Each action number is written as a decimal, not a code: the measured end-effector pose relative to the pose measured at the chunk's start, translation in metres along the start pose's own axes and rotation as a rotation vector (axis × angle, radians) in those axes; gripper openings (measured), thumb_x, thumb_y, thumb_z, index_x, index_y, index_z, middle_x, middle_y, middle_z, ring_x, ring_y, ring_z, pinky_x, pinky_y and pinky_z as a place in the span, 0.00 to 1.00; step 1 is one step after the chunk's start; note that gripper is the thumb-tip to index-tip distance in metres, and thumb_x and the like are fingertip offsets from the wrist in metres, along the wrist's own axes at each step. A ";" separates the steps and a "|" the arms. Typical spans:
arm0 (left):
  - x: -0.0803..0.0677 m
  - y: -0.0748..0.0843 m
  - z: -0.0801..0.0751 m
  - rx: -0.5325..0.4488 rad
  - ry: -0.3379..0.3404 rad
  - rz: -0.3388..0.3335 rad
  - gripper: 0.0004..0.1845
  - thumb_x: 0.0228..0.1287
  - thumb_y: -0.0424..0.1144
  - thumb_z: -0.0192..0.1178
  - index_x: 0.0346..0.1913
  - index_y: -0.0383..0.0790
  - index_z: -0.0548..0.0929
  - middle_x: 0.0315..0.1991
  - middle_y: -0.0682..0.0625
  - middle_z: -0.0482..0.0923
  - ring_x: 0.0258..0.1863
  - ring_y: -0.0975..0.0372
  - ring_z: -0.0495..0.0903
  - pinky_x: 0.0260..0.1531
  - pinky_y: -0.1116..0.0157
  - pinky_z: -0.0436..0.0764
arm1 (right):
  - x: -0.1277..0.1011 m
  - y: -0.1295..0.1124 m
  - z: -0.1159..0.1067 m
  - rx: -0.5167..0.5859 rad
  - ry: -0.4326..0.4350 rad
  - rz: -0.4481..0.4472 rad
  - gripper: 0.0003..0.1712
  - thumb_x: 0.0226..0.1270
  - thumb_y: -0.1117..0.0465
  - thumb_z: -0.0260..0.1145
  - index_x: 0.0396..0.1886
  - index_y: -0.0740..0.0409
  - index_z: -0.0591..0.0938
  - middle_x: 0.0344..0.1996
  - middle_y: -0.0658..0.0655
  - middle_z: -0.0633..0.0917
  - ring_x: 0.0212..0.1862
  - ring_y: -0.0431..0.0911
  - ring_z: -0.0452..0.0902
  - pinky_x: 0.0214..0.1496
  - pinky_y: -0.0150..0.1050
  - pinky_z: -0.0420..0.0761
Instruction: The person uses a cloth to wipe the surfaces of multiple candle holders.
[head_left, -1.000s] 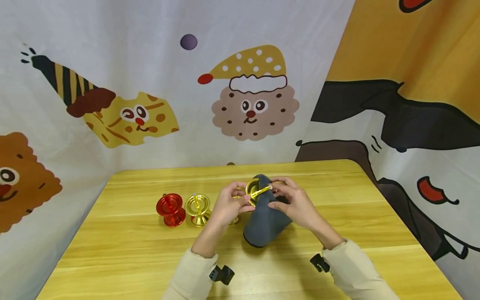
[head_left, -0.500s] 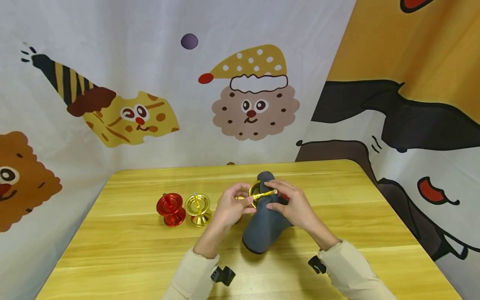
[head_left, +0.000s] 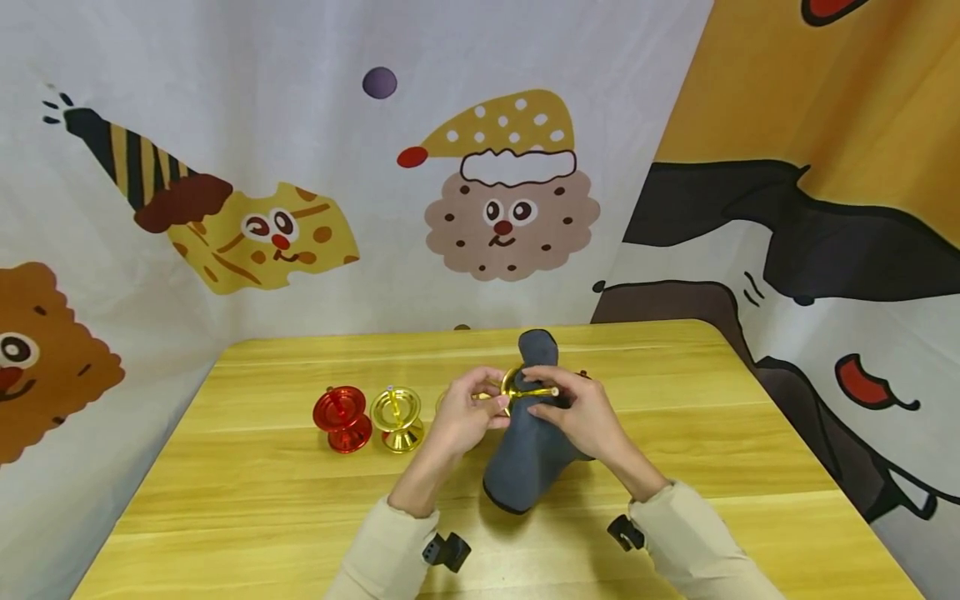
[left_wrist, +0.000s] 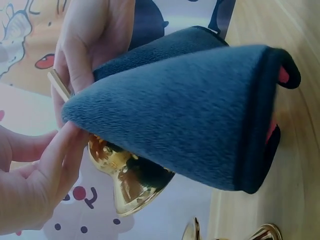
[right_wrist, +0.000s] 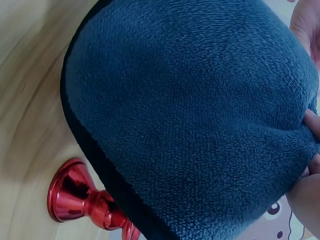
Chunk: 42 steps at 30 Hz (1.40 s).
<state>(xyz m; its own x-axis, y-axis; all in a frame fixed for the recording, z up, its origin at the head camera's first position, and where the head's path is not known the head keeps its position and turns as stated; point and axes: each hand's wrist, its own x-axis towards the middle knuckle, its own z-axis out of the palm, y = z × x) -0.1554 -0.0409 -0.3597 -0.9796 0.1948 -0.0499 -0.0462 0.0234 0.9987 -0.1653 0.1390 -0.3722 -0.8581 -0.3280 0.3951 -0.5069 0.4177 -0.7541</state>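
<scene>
My left hand [head_left: 459,415] holds a gold candle holder [left_wrist: 132,185] by its dish, lifted above the table. A thin gold post [head_left: 543,392] sticks out from the dish toward my right hand [head_left: 588,412]. With thumb and fingers, that right hand pinches a grey-blue cloth [head_left: 528,467] around the post and against the dish. The cloth [left_wrist: 175,110] drapes down in folds with a dark hem, hiding much of the dish in the left wrist view. In the right wrist view the cloth [right_wrist: 190,90] covers the held candle holder.
Left on the table [head_left: 262,483] stand a red candle holder [head_left: 347,421] and a gold one [head_left: 397,421]. Another gold piece [left_wrist: 265,234] shows low in the left wrist view. Behind the cloth stands a second red candle holder [right_wrist: 75,192]. A printed curtain [head_left: 300,125] hangs behind.
The held candle holder has shifted slightly right. My right fingers have closed the cloth in around its post, and the cloth's upper end now rises higher behind the hand.
</scene>
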 end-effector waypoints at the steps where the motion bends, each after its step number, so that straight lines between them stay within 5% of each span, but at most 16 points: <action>1: 0.000 0.000 0.000 -0.001 -0.002 0.000 0.12 0.61 0.22 0.53 0.47 0.29 0.75 0.37 0.39 0.72 0.31 0.58 0.80 0.31 0.65 0.83 | 0.000 0.000 0.001 0.012 0.006 -0.006 0.23 0.49 0.70 0.71 0.48 0.56 0.80 0.42 0.53 0.82 0.40 0.47 0.77 0.36 0.35 0.80; 12: 0.002 -0.003 -0.002 -0.038 -0.005 -0.049 0.13 0.62 0.28 0.56 0.49 0.29 0.77 0.37 0.38 0.75 0.27 0.59 0.81 0.32 0.64 0.83 | 0.001 -0.001 0.000 0.100 0.014 0.021 0.17 0.50 0.73 0.69 0.41 0.58 0.82 0.39 0.55 0.83 0.34 0.44 0.75 0.27 0.32 0.74; 21: 0.005 0.001 0.000 0.057 0.068 -0.069 0.09 0.59 0.25 0.58 0.43 0.23 0.78 0.32 0.37 0.79 0.23 0.57 0.82 0.29 0.61 0.84 | 0.001 0.003 -0.003 0.150 -0.025 0.042 0.18 0.50 0.72 0.70 0.43 0.61 0.81 0.40 0.57 0.83 0.40 0.47 0.77 0.36 0.35 0.79; 30: 0.006 -0.001 0.002 0.177 0.120 -0.009 0.06 0.57 0.25 0.59 0.37 0.24 0.80 0.26 0.40 0.81 0.18 0.58 0.81 0.24 0.61 0.84 | 0.001 -0.001 -0.014 0.178 -0.063 0.042 0.18 0.52 0.71 0.69 0.46 0.61 0.81 0.40 0.57 0.83 0.42 0.45 0.77 0.42 0.35 0.79; 42: 0.011 -0.012 -0.010 -0.081 0.041 -0.050 0.10 0.64 0.27 0.53 0.46 0.25 0.76 0.32 0.41 0.73 0.25 0.60 0.78 0.31 0.63 0.84 | 0.010 -0.006 -0.033 0.178 -0.045 0.017 0.19 0.52 0.71 0.69 0.46 0.61 0.81 0.43 0.57 0.83 0.42 0.42 0.77 0.36 0.33 0.79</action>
<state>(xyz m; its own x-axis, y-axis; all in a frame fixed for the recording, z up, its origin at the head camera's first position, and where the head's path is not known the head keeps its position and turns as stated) -0.1675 -0.0492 -0.3725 -0.9828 0.1546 -0.1009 -0.1094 -0.0479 0.9928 -0.1735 0.1612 -0.3469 -0.8599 -0.3617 0.3602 -0.4661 0.2687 -0.8429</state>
